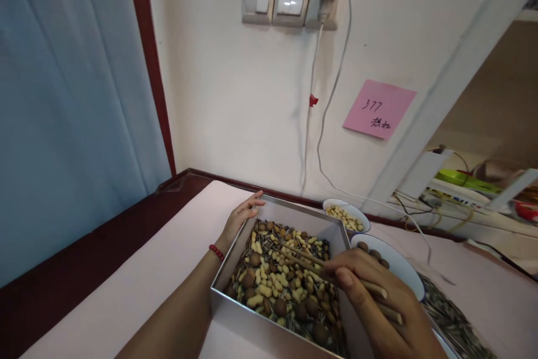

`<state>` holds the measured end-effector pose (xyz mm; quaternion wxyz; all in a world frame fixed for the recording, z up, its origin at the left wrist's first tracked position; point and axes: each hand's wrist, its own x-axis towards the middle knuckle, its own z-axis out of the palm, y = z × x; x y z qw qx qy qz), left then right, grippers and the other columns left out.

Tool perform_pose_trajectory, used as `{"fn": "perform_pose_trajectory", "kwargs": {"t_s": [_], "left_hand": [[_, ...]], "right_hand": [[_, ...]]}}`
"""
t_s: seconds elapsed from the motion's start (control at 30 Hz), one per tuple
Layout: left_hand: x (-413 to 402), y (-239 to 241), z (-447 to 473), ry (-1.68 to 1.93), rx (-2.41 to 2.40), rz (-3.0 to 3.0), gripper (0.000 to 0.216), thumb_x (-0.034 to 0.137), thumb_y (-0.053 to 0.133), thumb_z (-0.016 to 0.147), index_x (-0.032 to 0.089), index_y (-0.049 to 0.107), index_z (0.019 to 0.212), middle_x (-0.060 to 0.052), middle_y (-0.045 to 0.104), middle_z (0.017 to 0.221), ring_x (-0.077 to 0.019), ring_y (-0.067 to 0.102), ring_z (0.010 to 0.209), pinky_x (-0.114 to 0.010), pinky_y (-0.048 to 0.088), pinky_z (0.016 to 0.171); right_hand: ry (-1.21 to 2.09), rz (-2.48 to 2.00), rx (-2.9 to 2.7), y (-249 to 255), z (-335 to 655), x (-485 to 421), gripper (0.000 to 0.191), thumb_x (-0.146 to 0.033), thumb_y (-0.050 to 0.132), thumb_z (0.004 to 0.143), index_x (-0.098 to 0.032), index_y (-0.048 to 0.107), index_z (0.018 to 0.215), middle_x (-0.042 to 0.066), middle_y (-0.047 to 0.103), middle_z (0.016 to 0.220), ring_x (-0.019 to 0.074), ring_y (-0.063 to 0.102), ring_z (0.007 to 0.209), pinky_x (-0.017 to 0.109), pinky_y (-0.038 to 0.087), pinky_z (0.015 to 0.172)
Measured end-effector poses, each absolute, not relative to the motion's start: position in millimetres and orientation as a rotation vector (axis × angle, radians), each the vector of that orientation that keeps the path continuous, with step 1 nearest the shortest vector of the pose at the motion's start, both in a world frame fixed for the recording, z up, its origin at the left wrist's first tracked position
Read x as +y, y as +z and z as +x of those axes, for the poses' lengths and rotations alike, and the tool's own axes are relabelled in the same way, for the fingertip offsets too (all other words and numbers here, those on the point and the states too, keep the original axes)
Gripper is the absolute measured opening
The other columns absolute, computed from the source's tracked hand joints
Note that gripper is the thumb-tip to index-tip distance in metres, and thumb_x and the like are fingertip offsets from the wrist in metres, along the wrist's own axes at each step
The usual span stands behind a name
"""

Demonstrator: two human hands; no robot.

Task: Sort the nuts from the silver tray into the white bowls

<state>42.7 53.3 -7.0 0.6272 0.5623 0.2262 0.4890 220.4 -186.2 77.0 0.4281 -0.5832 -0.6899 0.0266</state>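
Note:
A silver-grey open box stands on the pink-covered table, filled with a mix of peanuts, striped sunflower seeds and round brown nuts. My left hand grips the box's far left corner, its fingers resting over the rim. Between the fingers of my right hand is a pair of wooden chopsticks. Their tips reach into the mix near the middle of the box. Whether the tips pinch anything is too small to tell.
Right of the box are a bowl of peanuts, a white bowl with round brown nuts, and a heap of sunflower seeds. A white cable hangs down the wall onto the table. Blue curtain at left; cluttered shelf at right.

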Motion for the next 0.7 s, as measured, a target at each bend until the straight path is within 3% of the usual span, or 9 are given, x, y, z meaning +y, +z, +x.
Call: {"fn": "perform_pose_trajectory", "kwargs": {"t_s": [0.27,0.47,0.7], "left_hand": [[52.4,-9.3,41.8,1.111,0.5,1.265,0.025,0.03,0.07,0.068,0.021,0.078,0.09,-0.007,0.053,0.15,-0.0377,0.031,0.147,-0.048,0.025,0.117],[53.9,-11.8,42.4,1.11,0.494,1.258,0.024,0.03,0.07,0.068,0.021,0.078,0.089,-0.006,0.053,0.151,-0.0376,0.033,0.147,-0.046,0.03,0.115],[53.2,-12.0,43.2,1.112,0.494,1.237,0.024,0.03,0.069,0.066,0.022,0.078,0.088,-0.006,0.054,0.149,-0.0378,0.035,0.145,-0.048,0.032,0.114]], "right_hand": [[0.146,-1.365,-1.923,56.4,209.4,-164.8,0.016,-0.02,0.052,0.098,-0.024,0.065,0.106,0.003,0.067,0.101,0.0125,0.068,0.095,0.018,0.055,0.083],[0.19,-1.378,-1.941,60.2,210.5,-171.5,0.018,-0.019,0.048,0.099,-0.024,0.065,0.1,0.001,0.067,0.091,0.0105,0.068,0.086,0.016,0.054,0.077],[0.024,-1.447,-1.697,79.5,218.2,-184.3,0.022,-0.03,0.05,0.1,-0.025,0.071,0.097,0.004,0.071,0.093,0.0186,0.07,0.09,0.021,0.055,0.072]]}}
